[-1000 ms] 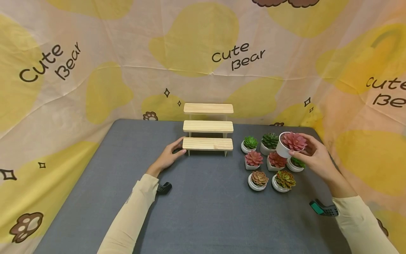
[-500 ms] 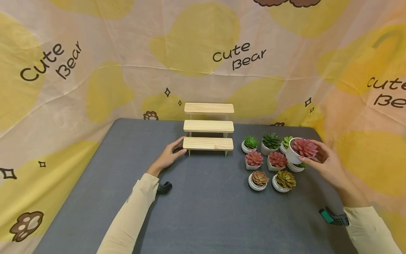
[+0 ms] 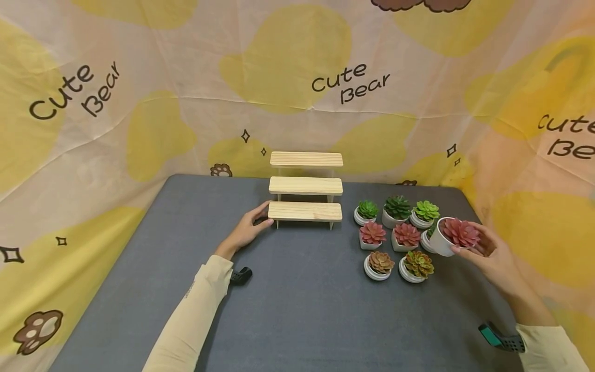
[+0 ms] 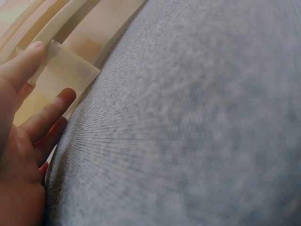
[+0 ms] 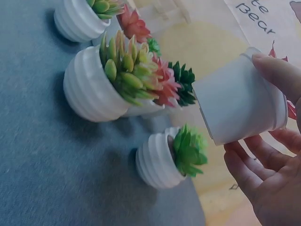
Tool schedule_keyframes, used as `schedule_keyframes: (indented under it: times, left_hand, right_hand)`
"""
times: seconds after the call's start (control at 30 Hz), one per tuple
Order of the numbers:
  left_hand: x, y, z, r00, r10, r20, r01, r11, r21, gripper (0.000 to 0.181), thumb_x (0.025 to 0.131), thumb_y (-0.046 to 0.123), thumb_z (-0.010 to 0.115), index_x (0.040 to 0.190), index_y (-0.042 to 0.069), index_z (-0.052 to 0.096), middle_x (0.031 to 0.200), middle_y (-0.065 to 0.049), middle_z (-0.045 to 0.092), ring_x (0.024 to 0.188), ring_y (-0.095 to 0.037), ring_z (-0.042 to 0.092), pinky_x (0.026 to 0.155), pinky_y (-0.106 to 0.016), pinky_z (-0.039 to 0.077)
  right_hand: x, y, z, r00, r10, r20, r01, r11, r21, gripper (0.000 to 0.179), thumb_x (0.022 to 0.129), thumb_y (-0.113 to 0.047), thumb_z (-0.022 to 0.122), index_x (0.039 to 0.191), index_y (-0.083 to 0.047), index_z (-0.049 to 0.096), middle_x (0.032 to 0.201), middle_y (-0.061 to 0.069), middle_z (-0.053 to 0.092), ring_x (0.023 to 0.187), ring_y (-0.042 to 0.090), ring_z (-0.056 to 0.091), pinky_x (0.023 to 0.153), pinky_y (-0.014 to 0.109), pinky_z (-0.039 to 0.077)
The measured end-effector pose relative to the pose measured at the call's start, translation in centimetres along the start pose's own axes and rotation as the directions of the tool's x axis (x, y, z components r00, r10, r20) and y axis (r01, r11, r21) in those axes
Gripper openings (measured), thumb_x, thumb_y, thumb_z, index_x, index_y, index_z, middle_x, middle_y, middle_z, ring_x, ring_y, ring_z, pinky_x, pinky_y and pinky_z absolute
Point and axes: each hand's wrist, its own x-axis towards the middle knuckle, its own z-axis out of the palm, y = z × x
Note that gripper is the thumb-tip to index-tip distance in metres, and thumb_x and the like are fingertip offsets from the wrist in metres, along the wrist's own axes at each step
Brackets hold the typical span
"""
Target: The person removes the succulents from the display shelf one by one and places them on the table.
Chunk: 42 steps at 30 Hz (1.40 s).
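Note:
In the head view, my right hand (image 3: pixel 494 257) holds a smooth white pot with a pink succulent (image 3: pixel 458 233), tilted, at the right of the other pots. Thumb and fingers grip the pot's sides, and in the right wrist view the white pot (image 5: pixel 242 101) hangs above the table. My left hand (image 3: pixel 247 230) is at the left end of the lowest step of a three-step wooden display stand (image 3: pixel 304 211), thumb at the front corner and a finger at the back. In the left wrist view, the thumb touches the step's edge beside a translucent leg (image 4: pixel 68 70).
Several potted succulents stand together right of the stand, among them a bright green one (image 3: pixel 426 211), a dark green one (image 3: pixel 397 207), a brownish one (image 3: pixel 380 262) and a yellow-green one (image 3: pixel 418 265). A printed cloth (image 3: pixel 288 62) hangs behind the grey table (image 3: pixel 297 310).
My right hand has carried the pink succulent rightward and toward me, away over the group, uncovering the bright green plant at the back. The left hand stays at the stand.

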Motion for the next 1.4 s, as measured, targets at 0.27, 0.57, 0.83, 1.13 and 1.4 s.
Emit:
schedule_keyframes:
  times: [0.27,0.57,0.83,1.13,1.4]
  left_hand:
    - [-0.2,0.1,0.0,1.0,0.025,0.0,-0.025,1.0,0.004,0.067,0.102,0.023,0.062,0.16,0.011,0.031,0.144,-0.025,0.057,0.137,-0.038,0.051,0.115,-0.057,0.033]
    - [-0.2,0.0,-0.1,0.998,0.061,-0.007,-0.061,0.998,0.014,0.068,0.101,0.028,0.063,0.159,0.009,0.032,0.141,-0.025,0.059,0.134,-0.037,0.053,0.114,-0.054,0.036]
    - [-0.1,0.1,0.0,1.0,0.003,-0.002,-0.003,1.0,0.001,0.066,0.102,0.019,0.062,0.16,0.011,0.031,0.147,-0.024,0.054,0.139,-0.039,0.049,0.116,-0.057,0.033]
    - [-0.2,0.3,0.1,1.0,0.02,0.001,-0.02,1.0,0.007,0.067,0.103,0.02,0.061,0.16,0.009,0.03,0.145,-0.025,0.056,0.137,-0.039,0.05,0.115,-0.057,0.034]
    - [-0.2,0.3,0.1,1.0,0.015,0.002,-0.015,1.0,0.0,0.067,0.102,0.018,0.061,0.16,0.008,0.03,0.146,-0.025,0.055,0.138,-0.039,0.05,0.116,-0.057,0.033]
  right_hand:
    - [-1.3,1.4,-0.9,0.997,-0.036,0.074,0.026,0.991,0.131,0.059,0.09,0.014,0.062,0.133,-0.027,0.055,0.115,-0.023,0.066,0.099,-0.009,0.063,0.082,0.005,0.048]
    - [-2.6,3.6,-1.4,0.984,-0.063,0.166,0.022,0.97,0.24,0.062,0.092,0.018,0.058,0.137,-0.025,0.052,0.12,-0.02,0.067,0.103,-0.008,0.065,0.082,0.009,0.051]
    - [-3.3,5.2,-1.3,0.982,-0.009,0.186,-0.044,0.959,0.278,0.06,0.094,0.016,0.057,0.137,-0.025,0.052,0.122,-0.021,0.066,0.105,-0.008,0.064,0.083,0.009,0.051]
    - [-3.7,6.2,-1.0,0.981,-0.001,0.192,-0.05,0.964,0.262,0.059,0.093,0.016,0.057,0.137,-0.022,0.052,0.121,-0.022,0.066,0.105,-0.009,0.064,0.082,0.009,0.051]
    - [-3.7,6.6,-0.6,0.979,-0.039,0.2,-0.023,0.954,0.298,0.061,0.091,0.02,0.057,0.138,-0.018,0.053,0.122,-0.019,0.067,0.106,-0.008,0.065,0.082,0.01,0.051]
